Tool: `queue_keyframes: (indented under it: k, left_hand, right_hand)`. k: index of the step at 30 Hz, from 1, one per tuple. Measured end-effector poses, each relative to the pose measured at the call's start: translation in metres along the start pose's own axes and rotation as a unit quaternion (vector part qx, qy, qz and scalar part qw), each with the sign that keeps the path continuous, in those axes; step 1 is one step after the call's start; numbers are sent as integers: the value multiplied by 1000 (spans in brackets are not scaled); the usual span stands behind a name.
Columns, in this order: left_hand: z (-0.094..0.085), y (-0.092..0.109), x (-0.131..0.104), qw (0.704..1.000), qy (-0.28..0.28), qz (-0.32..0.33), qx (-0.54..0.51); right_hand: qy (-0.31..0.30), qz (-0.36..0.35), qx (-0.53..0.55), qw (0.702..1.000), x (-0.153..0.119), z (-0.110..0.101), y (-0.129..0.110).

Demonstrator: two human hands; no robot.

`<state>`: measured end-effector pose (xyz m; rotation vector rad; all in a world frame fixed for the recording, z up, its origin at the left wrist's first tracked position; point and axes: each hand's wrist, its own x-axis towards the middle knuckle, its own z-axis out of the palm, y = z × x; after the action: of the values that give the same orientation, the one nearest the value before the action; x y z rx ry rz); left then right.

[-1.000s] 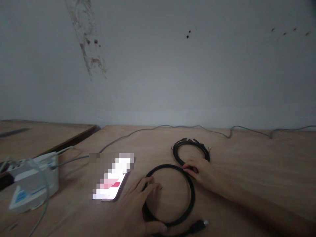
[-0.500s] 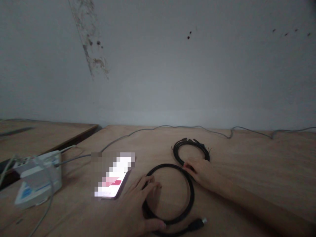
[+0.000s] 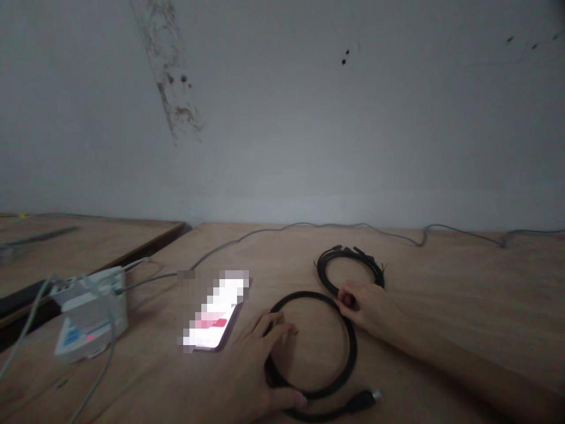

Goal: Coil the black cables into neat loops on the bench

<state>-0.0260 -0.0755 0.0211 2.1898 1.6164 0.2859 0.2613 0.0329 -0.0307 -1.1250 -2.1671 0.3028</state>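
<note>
A black cable (image 3: 352, 347) lies in a round coil on the wooden table, its plug end (image 3: 364, 400) with a metal tip sticking out at the lower right. My left hand (image 3: 251, 371) grips the coil's left side, with curled fingers over the upper left part and the thumb across the bottom strand. At the coil's upper right edge, the fingers of my right hand (image 3: 368, 306) are pinched on the cable. Just behind that hand sits a second coil of black cable (image 3: 322, 272), partly covered by it.
Left of my left hand lies a lit phone (image 3: 220, 330), its screen blurred out. A white power strip with a plugged-in adapter (image 3: 88, 330) stands farther left, near a gap between tables. A thin grey cord (image 3: 247, 237) runs along the back by the wall (image 3: 282, 118).
The whole scene has shifted slightly to the right in view as the camera turned. Both hands keep nearly the same places on the coil.
</note>
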Motion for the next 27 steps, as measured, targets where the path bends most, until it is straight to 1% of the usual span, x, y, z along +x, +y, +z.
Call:
queue_keyframes:
  k: [3, 5, 8, 16, 19, 22, 24, 27]
  left_hand:
    - [-2, 3, -1, 1000, -5, -1, -2]
    - [-3, 4, -1, 1000, -11, -5, 0]
    - [-5, 3, -3, 1000, -15, -5, 0]
    - [-5, -6, -6, 999, -21, 28, -9]
    - [-5, -7, -4, 1000, -18, 21, -11]
    - [-7, -3, -2, 1000, -6, 0, -1]
    - [-10, 2, -1, 1000, 1, 1, 2]
    - [-15, 8, -1, 1000, -2, 1, -4]
  right_hand:
    - [-15, 6, -48, 999, -2, 0, 0]
    - [-15, 8, -58, 998, -3, 1, 0]
    - [-19, 12, -55, 998, -4, 1, 0]
    - [-8, 16, -44, 999, -9, 5, 0]
    - [-9, 25, -33, 999, -11, 8, 2]
    - [-15, 33, -26, 999, -13, 10, 3]
    - [-13, 31, -18, 999, -14, 10, 4]
    - [1, 4, 10, 1000, -16, 11, 4]
